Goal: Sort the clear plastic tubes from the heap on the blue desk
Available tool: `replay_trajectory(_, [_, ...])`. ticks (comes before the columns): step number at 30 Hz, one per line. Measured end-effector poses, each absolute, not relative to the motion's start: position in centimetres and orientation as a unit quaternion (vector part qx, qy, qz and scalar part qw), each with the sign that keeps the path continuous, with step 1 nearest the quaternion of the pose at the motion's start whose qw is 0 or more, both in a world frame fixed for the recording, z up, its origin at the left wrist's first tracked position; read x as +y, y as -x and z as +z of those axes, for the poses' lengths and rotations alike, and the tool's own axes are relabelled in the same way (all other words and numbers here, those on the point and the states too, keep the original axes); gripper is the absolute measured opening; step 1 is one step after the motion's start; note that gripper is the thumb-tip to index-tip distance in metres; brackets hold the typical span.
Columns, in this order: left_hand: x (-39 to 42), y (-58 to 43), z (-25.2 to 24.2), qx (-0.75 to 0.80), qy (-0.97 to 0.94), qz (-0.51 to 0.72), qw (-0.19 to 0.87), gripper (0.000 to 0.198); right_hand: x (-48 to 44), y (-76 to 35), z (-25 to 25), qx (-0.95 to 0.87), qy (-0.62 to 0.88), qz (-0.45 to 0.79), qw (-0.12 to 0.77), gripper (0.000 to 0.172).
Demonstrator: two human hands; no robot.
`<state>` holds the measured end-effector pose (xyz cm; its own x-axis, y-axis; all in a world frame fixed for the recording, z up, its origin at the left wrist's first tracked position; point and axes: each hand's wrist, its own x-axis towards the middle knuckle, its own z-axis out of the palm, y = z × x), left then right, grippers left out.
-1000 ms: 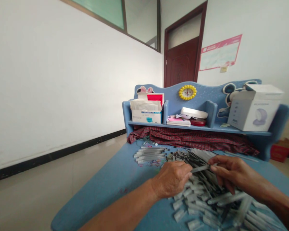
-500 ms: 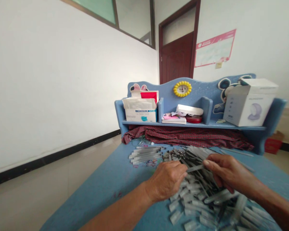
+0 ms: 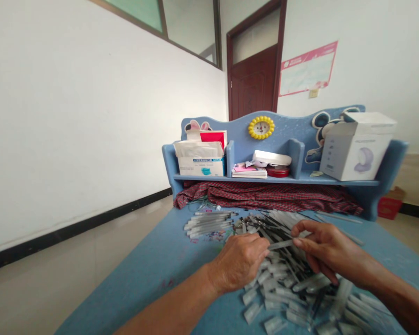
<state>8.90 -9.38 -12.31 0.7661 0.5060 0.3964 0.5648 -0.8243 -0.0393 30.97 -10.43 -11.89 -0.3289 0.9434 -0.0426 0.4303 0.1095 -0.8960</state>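
Note:
My left hand is closed on one end of a translucent pen barrel, held slanting above a heap of pen parts. At the barrel's other end, my right hand has its thumb on it, with the index finger bent above; whether a thin refill is inside cannot be made out. Beneath both hands lie dark thin refills and loose clear pen caps. More pale barrels lie behind the right hand. Left of the heap, several pens rest side by side in a row.
A blue desk carries the parts. Behind them a dark red checked cloth is bunched under a blue shelf. On the shelf stand a mask box, a white case, a red tin and a white carton.
The view has shifted slightly. My right index finger has lifted and curled a little at the barrel's end; my left hand keeps its hold.

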Motion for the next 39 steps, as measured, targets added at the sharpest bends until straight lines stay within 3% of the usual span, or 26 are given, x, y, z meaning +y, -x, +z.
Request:
replay_trajectory(6, [-9.4, -9.0, -12.5, -0.276, 0.940, -0.190, 0.070, 0.019, -10.5, -31.0, -12.0, -0.683, 0.535, 0.413, 0.278, 0.042])
replay_trajectory(11, [-9.2, -8.9, -12.8, -0.270, 0.940, -0.200, 0.061, 0.021, -10.7, -31.6, -11.9, -0.673, 0.486, 0.479, 0.285, 0.037])
replay_trajectory(18, [-9.2, -8.9, -12.9, -0.272, 0.939, -0.204, 0.044, 0.023, -10.7, -31.2, -12.2, -0.683, 0.535, 0.414, 0.275, 0.041])
replay_trajectory(26, [-9.8, -9.1, -11.8, -0.282, 0.936, -0.189, -0.092, 0.022, -11.0, -32.2, -11.6, -0.654, 0.458, 0.527, 0.291, 0.032])
replay_trajectory(31, [-9.7, -9.0, -11.7, -0.284, 0.923, -0.191, -0.178, 0.027, -11.0, -32.6, -11.4, -0.640, 0.446, 0.528, 0.335, 0.028])
replay_trajectory(39, [-9.6, -9.0, -11.7, -0.288, 0.920, -0.198, -0.175, 0.021, -11.0, -31.6, -11.7, -0.618, 0.443, 0.510, 0.402, 0.025])
